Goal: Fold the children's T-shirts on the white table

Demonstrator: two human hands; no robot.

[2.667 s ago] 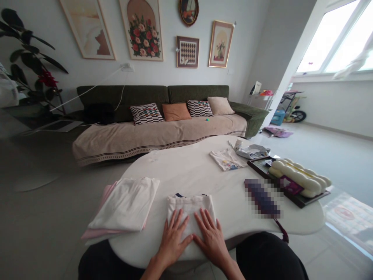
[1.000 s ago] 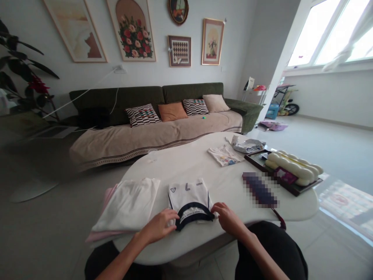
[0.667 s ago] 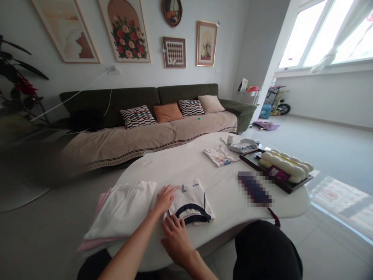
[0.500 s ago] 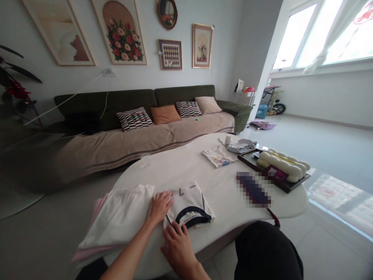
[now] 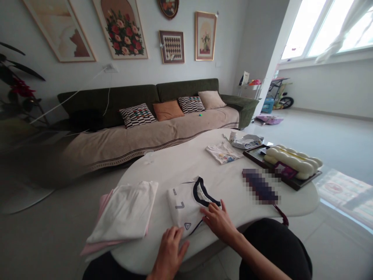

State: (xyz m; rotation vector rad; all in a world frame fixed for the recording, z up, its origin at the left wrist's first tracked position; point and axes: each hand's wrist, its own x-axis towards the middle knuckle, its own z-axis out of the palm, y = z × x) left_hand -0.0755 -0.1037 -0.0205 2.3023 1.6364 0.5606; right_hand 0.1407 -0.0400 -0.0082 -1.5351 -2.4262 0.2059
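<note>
A folded white T-shirt with a dark navy collar, a printed 7 and a small triangular badge lies on the white table. Its collar points toward the right. My right hand rests at the collar side, fingers spread over the fabric, not closed on it. At the shirt's near bottom corner is my left hand, thumb apart and fingers stretched out at the edge. To the left sits a pile of folded white clothing with a pink garment underneath.
Farther back lies another folded printed shirt. A dark tray holds a cream, puffy-looking box. A blurred dark purple item with a strap is at the right. Beyond the table stands a green sofa with several cushions.
The T-shirt has been turned, so its collar now faces right instead of toward me. My right hand has moved right to the collar side; my left hand has come back to the near edge.
</note>
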